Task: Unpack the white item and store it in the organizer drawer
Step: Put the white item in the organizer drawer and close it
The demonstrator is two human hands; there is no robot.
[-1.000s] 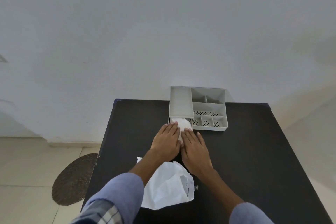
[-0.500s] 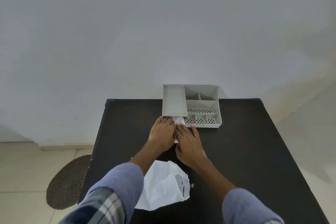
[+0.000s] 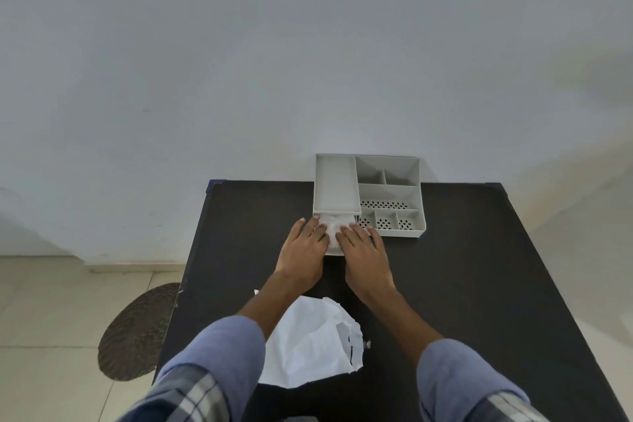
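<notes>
Both hands, left point(image 3: 303, 247) & right point(image 3: 364, 252), fingers flat, together, pressing white item point(image 3: 334, 224) into drawer point(image 3: 334, 252); bulge just beyond fingertips may jam on closing

Grey organizer point(image 3: 390, 193), black table point(image 3: 479, 284), white wrapper point(image 3: 308, 346).

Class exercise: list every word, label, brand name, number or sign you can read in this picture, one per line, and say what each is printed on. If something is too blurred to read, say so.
No readable text anywhere.
White packaging: a few dark marks near its right edge, too small and blurred to read.
Grey organizer: only perforation holes, no label or brand visible.
</notes>
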